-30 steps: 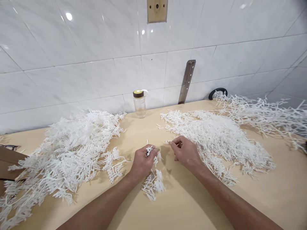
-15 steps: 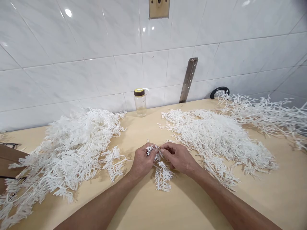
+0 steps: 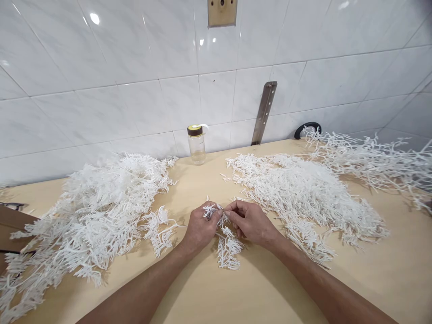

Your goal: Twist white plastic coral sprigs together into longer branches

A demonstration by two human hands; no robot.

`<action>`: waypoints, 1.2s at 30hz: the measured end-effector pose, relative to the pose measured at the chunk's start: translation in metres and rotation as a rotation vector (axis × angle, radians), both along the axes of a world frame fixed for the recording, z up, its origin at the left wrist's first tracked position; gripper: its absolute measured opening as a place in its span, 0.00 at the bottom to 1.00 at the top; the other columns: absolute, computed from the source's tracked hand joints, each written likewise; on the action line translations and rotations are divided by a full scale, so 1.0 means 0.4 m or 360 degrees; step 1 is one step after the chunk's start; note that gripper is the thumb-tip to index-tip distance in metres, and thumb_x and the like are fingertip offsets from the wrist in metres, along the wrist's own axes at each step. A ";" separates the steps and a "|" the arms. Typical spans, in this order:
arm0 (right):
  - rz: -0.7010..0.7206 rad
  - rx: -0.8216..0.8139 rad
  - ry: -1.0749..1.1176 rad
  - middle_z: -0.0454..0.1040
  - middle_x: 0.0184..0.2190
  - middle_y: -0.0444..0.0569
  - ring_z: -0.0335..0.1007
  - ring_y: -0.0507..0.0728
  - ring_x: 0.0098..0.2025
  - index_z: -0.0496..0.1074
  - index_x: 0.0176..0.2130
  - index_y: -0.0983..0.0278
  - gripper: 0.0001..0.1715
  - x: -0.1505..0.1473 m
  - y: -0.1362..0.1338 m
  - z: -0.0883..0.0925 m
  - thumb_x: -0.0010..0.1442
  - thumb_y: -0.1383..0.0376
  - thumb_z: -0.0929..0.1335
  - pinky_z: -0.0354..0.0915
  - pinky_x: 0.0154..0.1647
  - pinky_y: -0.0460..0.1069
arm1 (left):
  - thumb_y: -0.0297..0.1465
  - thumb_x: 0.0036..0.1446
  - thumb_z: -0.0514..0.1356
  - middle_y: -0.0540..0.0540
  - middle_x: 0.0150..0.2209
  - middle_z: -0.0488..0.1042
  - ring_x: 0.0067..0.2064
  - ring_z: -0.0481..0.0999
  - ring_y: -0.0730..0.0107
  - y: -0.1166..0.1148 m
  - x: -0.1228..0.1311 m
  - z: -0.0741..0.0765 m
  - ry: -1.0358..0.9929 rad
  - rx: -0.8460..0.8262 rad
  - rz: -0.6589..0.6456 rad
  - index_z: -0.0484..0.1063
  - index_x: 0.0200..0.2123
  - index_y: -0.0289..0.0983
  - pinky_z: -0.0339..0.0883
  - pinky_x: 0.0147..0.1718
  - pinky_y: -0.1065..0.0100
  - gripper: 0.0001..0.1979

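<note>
Between my two hands is a white branching plastic sprig (image 3: 229,252), its feathery end hanging down over the table. My left hand (image 3: 201,227) is closed on it, thumb pressed against the fingers, with bits of white branch poking out above. Fingertips of my right hand (image 3: 249,222) pinch at the same sprig, almost touching the left thumb; the exact spot they grip is too small to make out. Just left of my left hand lies a smaller clump of white sprigs (image 3: 160,231), with a thin stem reaching toward that hand.
A large heap of white sprigs (image 3: 101,211) covers the left side. Another heap (image 3: 303,193) lies right, with barer white branches (image 3: 374,157) behind it. A lidded clear bottle (image 3: 197,146), a metal bracket (image 3: 264,112) and a black curved object (image 3: 308,128) stand near the tiled wall.
The whole view has shifted very slightly. Both hands stay together at the sprig, with only tiny finger movement.
</note>
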State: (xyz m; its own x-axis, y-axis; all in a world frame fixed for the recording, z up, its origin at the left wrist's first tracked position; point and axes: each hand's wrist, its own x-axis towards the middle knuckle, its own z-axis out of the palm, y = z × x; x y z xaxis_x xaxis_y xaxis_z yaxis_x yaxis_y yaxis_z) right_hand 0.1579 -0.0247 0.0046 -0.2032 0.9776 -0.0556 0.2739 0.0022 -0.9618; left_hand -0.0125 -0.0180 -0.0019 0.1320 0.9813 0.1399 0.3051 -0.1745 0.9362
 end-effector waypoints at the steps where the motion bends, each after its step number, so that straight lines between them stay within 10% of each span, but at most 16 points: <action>1: 0.0001 -0.0031 0.0044 0.68 0.17 0.39 0.64 0.50 0.15 0.72 0.33 0.63 0.14 0.000 0.001 0.000 0.60 0.55 0.66 0.59 0.15 0.44 | 0.36 0.56 0.58 0.52 0.22 0.69 0.26 0.67 0.73 0.001 -0.001 0.000 0.0021 0.0020 -0.0015 0.70 0.27 0.36 0.62 0.28 0.71 0.10; 18: -0.0173 0.0560 -0.0313 0.76 0.30 0.49 0.71 0.55 0.32 0.73 0.33 0.63 0.13 -0.014 -0.022 0.035 0.59 0.56 0.68 0.67 0.31 0.48 | 0.37 0.54 0.57 0.52 0.22 0.68 0.26 0.66 0.71 0.001 0.003 0.012 0.0121 0.0084 0.0144 0.68 0.23 0.37 0.61 0.29 0.70 0.12; 36: -0.0062 0.0420 -0.0639 0.75 0.25 0.45 0.68 0.54 0.27 0.75 0.31 0.62 0.13 -0.004 -0.013 0.027 0.61 0.60 0.64 0.60 0.28 0.48 | 0.35 0.53 0.59 0.52 0.21 0.68 0.26 0.67 0.72 -0.002 0.003 0.019 0.0192 0.0089 0.0072 0.68 0.21 0.37 0.62 0.30 0.71 0.11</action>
